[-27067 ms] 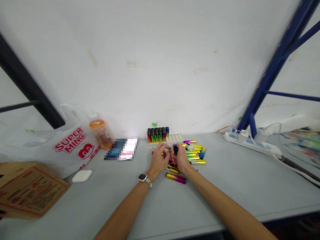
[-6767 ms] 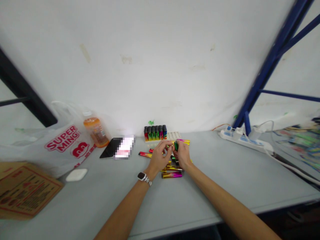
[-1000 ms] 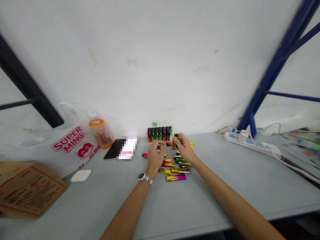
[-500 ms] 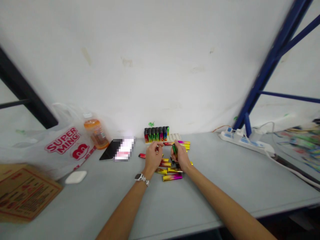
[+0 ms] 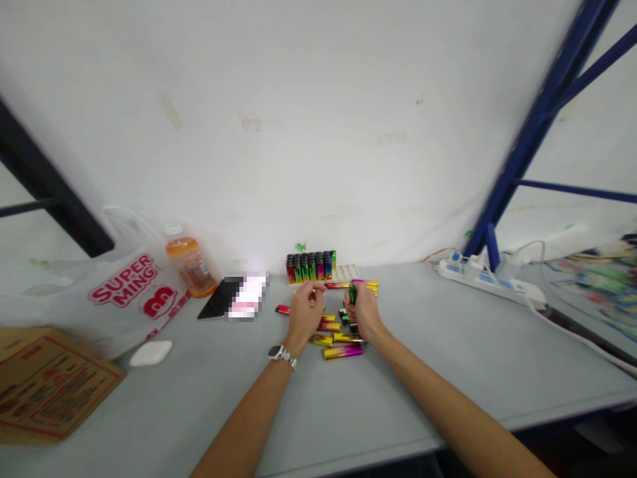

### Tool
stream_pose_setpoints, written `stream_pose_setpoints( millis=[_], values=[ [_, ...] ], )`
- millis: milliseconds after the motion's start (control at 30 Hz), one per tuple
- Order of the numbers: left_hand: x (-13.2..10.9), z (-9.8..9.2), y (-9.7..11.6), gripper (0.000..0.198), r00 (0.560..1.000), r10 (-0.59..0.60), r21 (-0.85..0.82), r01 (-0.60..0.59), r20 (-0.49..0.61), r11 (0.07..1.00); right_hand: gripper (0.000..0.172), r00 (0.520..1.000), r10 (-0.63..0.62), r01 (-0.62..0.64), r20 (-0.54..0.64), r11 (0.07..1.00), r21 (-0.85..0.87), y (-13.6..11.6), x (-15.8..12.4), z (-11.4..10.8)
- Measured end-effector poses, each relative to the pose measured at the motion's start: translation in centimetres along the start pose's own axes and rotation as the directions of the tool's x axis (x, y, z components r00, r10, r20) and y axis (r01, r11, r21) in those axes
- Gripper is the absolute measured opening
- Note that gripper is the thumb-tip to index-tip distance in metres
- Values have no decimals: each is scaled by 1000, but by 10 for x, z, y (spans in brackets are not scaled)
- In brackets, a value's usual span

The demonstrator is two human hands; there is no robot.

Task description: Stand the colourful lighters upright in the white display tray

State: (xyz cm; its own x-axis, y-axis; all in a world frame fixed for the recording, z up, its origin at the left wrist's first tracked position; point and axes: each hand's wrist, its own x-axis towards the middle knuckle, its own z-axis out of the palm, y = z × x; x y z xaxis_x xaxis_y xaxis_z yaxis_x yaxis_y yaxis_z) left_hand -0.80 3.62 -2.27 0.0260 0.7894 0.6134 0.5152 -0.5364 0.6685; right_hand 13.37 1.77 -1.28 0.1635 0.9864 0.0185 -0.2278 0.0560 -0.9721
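Observation:
My right hand (image 5: 364, 311) is closed around a lighter (image 5: 353, 293) whose dark green end shows above the fingers. My left hand (image 5: 304, 309), a watch on its wrist, has its fingers curled together; whatever they may hold is hidden. Between and below both hands lie several loose lighters (image 5: 343, 352) in shiny yellow, red and purple. Behind the left hand, several lighters (image 5: 309, 267) with black tops stand upright in close rows. They are at the left part of a pale tray with holes (image 5: 347, 271), whose right end is exposed.
A phone or tablet (image 5: 219, 299) lies to the left, near an orange drink bottle (image 5: 192, 265), a plastic bag (image 5: 124, 285), a white case (image 5: 151, 353) and a cardboard box (image 5: 54, 385). At the right, a power strip (image 5: 490, 282) with cables runs beside a blue frame post (image 5: 517, 146).
My right hand has shifted slightly right with the lighter, which now points more upright. More of the loose lighters' dark ends show between the hands. The left hand stays in place.

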Motion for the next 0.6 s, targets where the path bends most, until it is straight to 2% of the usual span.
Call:
stream_pose_setpoints(
  millis=[600],
  values=[
    [-1, 1, 0, 18, 1000, 4, 8, -4, -9, 1000, 50, 994, -78, 79, 81, 997, -17, 7, -1, -1]
  ],
)
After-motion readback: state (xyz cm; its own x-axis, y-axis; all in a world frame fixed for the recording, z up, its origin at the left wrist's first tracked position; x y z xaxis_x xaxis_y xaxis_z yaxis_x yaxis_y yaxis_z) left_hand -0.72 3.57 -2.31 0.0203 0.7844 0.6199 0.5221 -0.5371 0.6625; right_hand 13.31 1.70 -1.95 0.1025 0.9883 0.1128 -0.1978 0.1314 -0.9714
